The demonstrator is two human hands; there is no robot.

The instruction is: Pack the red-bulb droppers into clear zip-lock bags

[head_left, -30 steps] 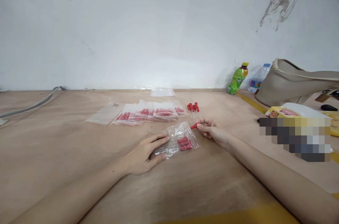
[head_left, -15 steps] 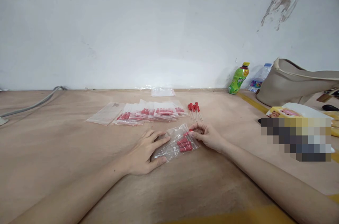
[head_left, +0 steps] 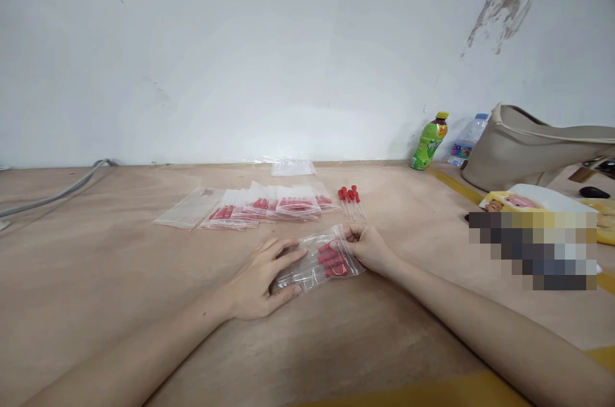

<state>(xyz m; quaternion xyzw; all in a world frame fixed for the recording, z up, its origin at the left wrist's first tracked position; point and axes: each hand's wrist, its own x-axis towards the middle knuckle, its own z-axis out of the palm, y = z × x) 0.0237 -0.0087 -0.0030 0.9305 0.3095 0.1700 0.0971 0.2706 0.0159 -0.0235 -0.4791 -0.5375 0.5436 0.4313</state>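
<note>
A clear zip bag (head_left: 307, 266) lies in front of me with several red-handled pieces (head_left: 332, 261) inside, side by side. They look like small screwdrivers, but the bag blurs their detail. My left hand (head_left: 262, 279) rests on its near left end, fingers spread and thumb apart, pressing the plastic to the table. At the bag's mouth on the right, my right hand (head_left: 362, 247) is closed in a pinch, fingertips inside the opening against the end of the uppermost red-handled piece. Just beyond lie several loose red-handled pieces (head_left: 350, 195) with thin pale shafts pointing toward me.
Overlapping filled zip bags (head_left: 262, 205) lie beyond my hands, with a flat clear bag (head_left: 189, 208) at their left. More clear plastic (head_left: 292, 168) lies by the wall. At right stand a green bottle (head_left: 429, 144), a water bottle (head_left: 468, 141) and a beige bag (head_left: 509, 150). A grey cable (head_left: 72, 188) runs at left.
My right hand has moved slightly left into the bag's mouth, and the uppermost red-handled piece has slid further inside. My left hand keeps its place on the bag. The view has shifted slightly.
</note>
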